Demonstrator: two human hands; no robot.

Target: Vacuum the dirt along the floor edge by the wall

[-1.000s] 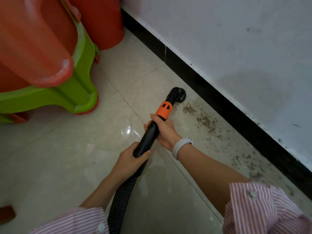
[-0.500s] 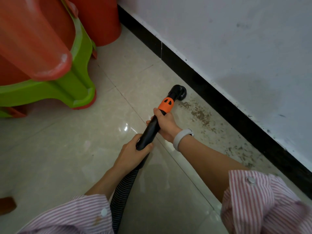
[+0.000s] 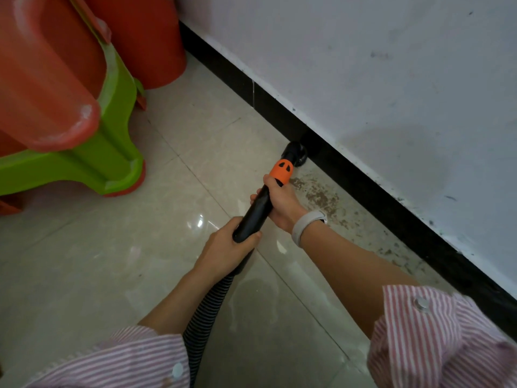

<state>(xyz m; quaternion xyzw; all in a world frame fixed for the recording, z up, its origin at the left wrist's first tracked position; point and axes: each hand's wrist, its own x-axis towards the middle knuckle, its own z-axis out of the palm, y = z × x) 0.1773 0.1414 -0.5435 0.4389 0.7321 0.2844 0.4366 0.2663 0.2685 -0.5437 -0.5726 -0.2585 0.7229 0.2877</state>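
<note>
A black vacuum wand (image 3: 256, 212) with an orange collar (image 3: 281, 172) ends in a round black nozzle (image 3: 295, 154). The nozzle rests on the tiled floor, touching the black skirting (image 3: 377, 189) under the white wall. My right hand (image 3: 281, 201) grips the wand just behind the orange collar. My left hand (image 3: 228, 249) holds the wand's rear end, where the ribbed hose (image 3: 205, 317) starts. Brown dirt (image 3: 321, 198) lies along the floor edge, to the right of the nozzle and behind my right hand, and thins out toward the lower right (image 3: 397, 256).
Stacked green and orange plastic stools (image 3: 84, 135) stand at the left. An orange bucket (image 3: 151, 43) sits against the wall behind them. Glossy beige tiles (image 3: 98, 261) stretch across the lower left. A pale band (image 3: 306, 224) circles my right wrist.
The nozzle has slid forward and toward the wall, from just off the skirting to touching it. Both hands moved with the wand. Some dirt near the nozzle is gone.
</note>
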